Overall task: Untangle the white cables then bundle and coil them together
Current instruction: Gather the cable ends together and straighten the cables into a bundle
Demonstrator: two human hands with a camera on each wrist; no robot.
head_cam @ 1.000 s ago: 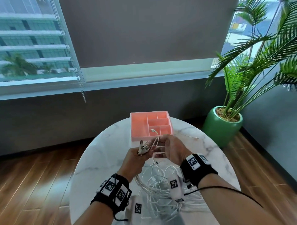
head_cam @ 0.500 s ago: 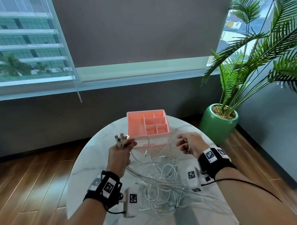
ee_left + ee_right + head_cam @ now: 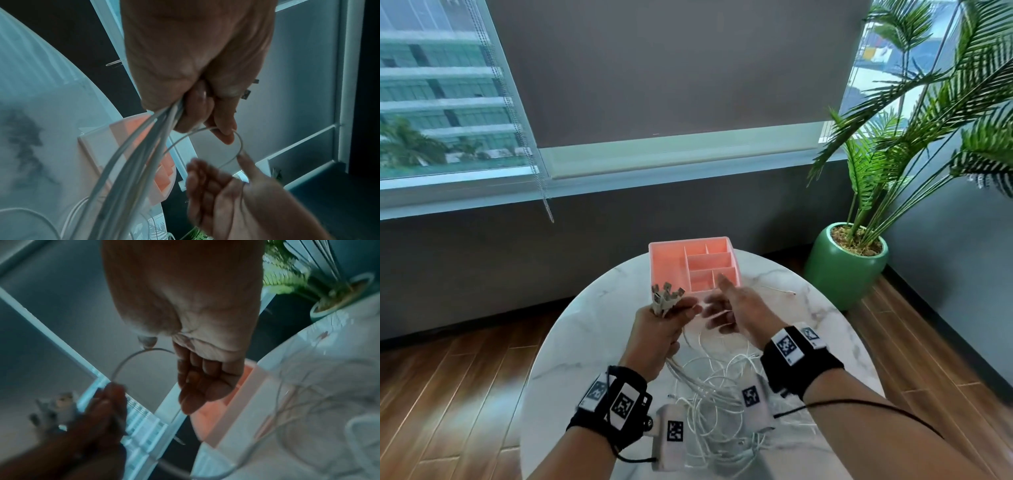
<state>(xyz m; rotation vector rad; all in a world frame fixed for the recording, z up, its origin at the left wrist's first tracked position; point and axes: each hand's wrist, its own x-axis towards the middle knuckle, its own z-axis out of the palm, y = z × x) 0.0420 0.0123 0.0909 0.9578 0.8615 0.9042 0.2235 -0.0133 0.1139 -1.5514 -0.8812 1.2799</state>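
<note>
My left hand [image 3: 681,310] grips a bunch of white cable ends, and their plugs [image 3: 666,296] stick up above the fist. From the fist the cables [image 3: 133,162] run down to a loose tangle [image 3: 722,387] on the round marble table [image 3: 592,325]. One thin cable loop [image 3: 238,139] arcs from the left hand [image 3: 205,113] to my right hand [image 3: 216,178]. The right hand [image 3: 717,315] is close beside the left, motion-blurred. Its fingers are nearly straight in the right wrist view [image 3: 195,382], and the loop [image 3: 127,360] lies across thumb and fingers without being pinched.
A pink divided organiser tray [image 3: 667,260] stands at the table's far edge, just beyond both hands. One stray cable end [image 3: 780,291] lies to its right. A green pot with a palm [image 3: 839,267] stands on the wooden floor at the right, below the window.
The right hand pulled out to the right with a cable, then came back next to the left hand. The left hand kept its grip on the plug ends throughout.
</note>
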